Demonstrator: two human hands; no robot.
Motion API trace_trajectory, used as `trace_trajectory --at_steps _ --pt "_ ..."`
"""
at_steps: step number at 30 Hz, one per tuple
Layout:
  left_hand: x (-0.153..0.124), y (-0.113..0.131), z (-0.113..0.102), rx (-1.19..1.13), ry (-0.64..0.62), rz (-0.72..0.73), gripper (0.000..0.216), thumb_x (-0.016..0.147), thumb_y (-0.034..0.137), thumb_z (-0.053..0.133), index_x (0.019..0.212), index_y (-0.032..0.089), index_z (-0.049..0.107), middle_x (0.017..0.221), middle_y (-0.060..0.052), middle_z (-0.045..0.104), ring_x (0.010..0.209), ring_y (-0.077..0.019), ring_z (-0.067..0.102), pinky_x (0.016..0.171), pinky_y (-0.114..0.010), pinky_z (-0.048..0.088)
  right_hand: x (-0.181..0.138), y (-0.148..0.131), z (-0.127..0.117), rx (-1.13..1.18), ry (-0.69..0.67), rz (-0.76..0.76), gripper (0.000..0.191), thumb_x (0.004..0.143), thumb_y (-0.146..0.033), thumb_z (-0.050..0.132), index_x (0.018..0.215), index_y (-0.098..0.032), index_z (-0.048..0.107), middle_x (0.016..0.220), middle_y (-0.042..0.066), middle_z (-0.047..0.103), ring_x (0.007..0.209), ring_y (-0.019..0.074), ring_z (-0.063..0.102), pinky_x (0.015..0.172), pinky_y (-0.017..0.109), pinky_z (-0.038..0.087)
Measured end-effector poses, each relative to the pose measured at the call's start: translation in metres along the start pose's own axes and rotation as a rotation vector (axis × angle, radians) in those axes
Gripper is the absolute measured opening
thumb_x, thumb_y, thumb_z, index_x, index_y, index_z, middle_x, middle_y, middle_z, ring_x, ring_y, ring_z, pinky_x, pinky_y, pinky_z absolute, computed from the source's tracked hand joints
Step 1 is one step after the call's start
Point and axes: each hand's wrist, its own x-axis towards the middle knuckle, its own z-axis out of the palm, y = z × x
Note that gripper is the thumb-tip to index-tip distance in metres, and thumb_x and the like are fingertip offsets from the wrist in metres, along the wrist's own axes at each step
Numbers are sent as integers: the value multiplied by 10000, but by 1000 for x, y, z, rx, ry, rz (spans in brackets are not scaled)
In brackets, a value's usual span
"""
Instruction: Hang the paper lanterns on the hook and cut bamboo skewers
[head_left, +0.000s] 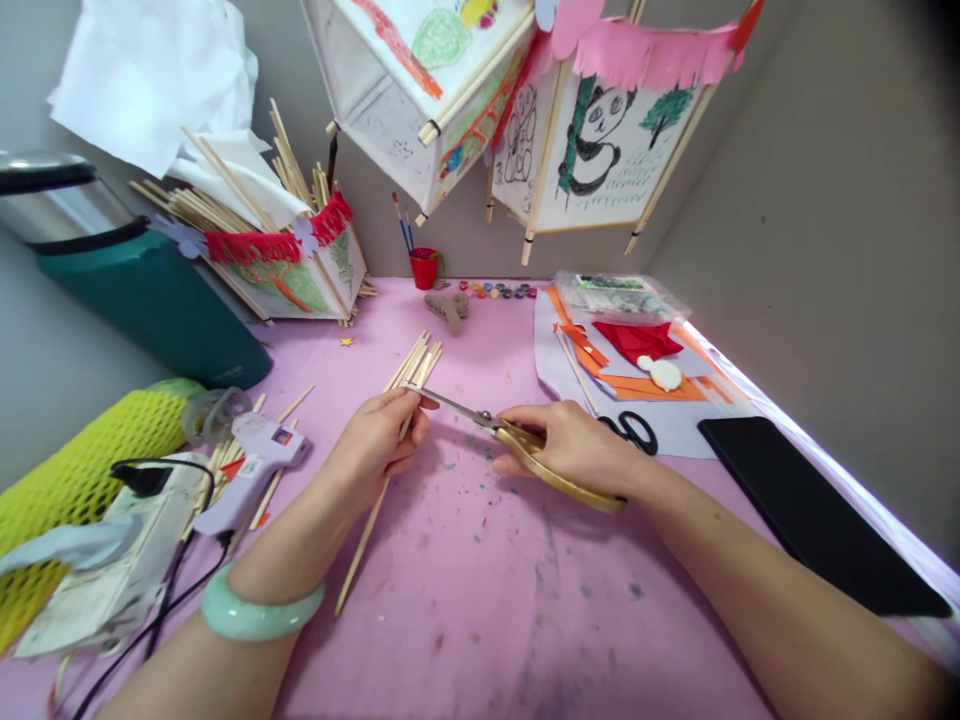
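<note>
My left hand [390, 430] is closed around a thin wooden stick [362, 555], whose lower end slants down toward the table's near side. In my right hand [559, 445] is a pair of scissors [559, 478] with gold handles, its fingers wrapped about the grips. The blades point left and their tips reach the fingertips of my left hand, by the stick's upper part. Whether the blades touch the stick is hard to make out. Just beyond my left hand lies a small bundle of wooden sticks [416, 360].
On the left are a glue gun [251, 470], a power strip [127, 540] with cables and a teal bottle [150, 300]. Paper lanterns [600, 130] hang above the back. Black scissors [637, 432], coloured paper [637, 387] and a black tablet-like slab [810, 505] lie right.
</note>
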Motion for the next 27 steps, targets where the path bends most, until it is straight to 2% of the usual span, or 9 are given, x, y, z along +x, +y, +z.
trace_trajectory --at_steps 15,27 --pt "-1 0 1 7 3 23 120 786 247 458 743 166 535 478 57 438 293 -30 197 288 -163 141 1 1 0 -24 7 -8 312 711 -469 623 930 -248 642 685 -36 566 605 115 467 532 228 342" --pt "0 -1 -2 -7 -23 24 145 806 267 449 751 168 540 462 64 409 295 -30 191 285 -157 143 0 2 1 -13 9 -2 303 700 -447 640 936 -257 641 700 -38 591 618 117 490 537 226 354"
